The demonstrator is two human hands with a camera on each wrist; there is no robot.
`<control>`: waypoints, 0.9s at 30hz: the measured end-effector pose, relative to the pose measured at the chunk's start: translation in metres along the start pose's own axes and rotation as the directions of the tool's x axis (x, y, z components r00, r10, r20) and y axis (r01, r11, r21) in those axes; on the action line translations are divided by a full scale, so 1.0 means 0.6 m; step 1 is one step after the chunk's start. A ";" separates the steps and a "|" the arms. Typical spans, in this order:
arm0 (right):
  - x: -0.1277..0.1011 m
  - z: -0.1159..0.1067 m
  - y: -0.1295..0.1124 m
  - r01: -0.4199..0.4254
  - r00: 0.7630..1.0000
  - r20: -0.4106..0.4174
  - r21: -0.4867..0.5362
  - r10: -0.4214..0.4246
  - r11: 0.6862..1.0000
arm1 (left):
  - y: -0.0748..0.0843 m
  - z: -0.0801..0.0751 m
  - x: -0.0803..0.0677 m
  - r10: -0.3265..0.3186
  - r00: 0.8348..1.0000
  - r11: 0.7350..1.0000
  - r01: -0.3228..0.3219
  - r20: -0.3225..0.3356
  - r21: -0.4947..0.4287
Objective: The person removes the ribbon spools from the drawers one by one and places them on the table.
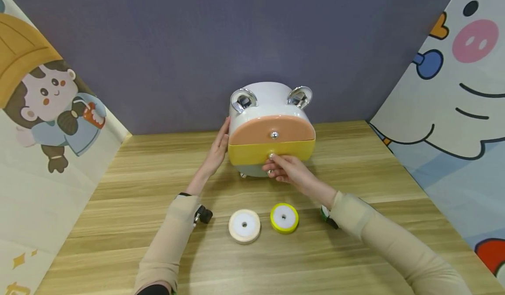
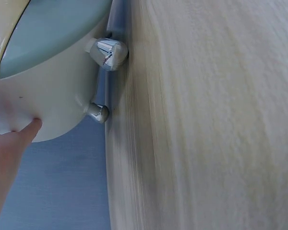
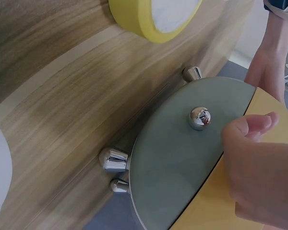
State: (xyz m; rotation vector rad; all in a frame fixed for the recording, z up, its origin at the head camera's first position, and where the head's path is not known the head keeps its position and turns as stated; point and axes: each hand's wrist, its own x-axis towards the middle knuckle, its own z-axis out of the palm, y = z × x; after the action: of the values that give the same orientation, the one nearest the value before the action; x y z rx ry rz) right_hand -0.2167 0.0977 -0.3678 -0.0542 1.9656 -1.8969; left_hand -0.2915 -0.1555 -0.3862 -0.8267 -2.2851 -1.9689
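Head view, centre of frame: one round white drawer box (image 1: 263, 100) with chrome ears, standing on the wooden counter (image 1: 355, 163) against the purple wall. Fronts, top to bottom: peach drawer (image 1: 252, 133), yellow drawer (image 1: 244, 154), grey-blue drawer (image 3: 173, 158), each with a chrome knob. Left hand (image 1: 218, 148): fingers straight, flat against the box's left side, gripping nothing. Right hand (image 1: 286, 170): fingers curled at the yellow drawer's knob (image 1: 271, 156), pinching it. Lower centre of frame, on the counter: one white tape roll (image 1: 244, 226) and, just beside it to the right, one yellow tape roll (image 1: 284, 217), apart from the box. Right wrist view: chrome feet (image 3: 113, 160) visible under the box.
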 end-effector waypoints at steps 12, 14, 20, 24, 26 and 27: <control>0.002 -0.006 -0.004 0.003 1.000 0.016 0.004 -0.003 1.000 | 0.001 0.002 0.000 0.013 1.000 1.000 -0.013 -0.004 -0.021; 0.003 -0.008 -0.004 0.008 1.000 0.020 0.004 -0.009 1.000 | 0.000 0.003 0.000 0.014 1.000 1.000 -0.014 -0.009 -0.014; 0.005 -0.009 -0.003 0.022 1.000 0.020 0.007 -0.022 1.000 | 0.000 0.007 0.000 0.010 1.000 1.000 -0.010 -0.012 0.014; 0.007 -0.009 -0.003 0.026 0.999 0.024 0.006 -0.026 1.000 | -0.002 0.007 0.000 0.010 1.000 1.000 -0.010 -0.006 0.010; 0.008 -0.009 -0.003 0.027 0.999 0.024 0.005 -0.027 1.000 | -0.005 0.006 0.001 0.012 1.000 1.000 -0.012 -0.006 0.002; 0.009 -0.009 -0.003 0.027 0.999 0.023 0.005 -0.027 1.000 | -0.008 0.005 0.002 0.010 1.000 1.000 -0.010 -0.006 -0.009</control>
State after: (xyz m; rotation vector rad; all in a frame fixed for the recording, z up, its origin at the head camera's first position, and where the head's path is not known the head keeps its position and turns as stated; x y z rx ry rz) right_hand -0.2237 0.1012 -0.3676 -0.1016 1.9540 -1.9095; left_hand -0.2935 -0.1525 -0.3910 -0.8302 -2.2664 -1.9764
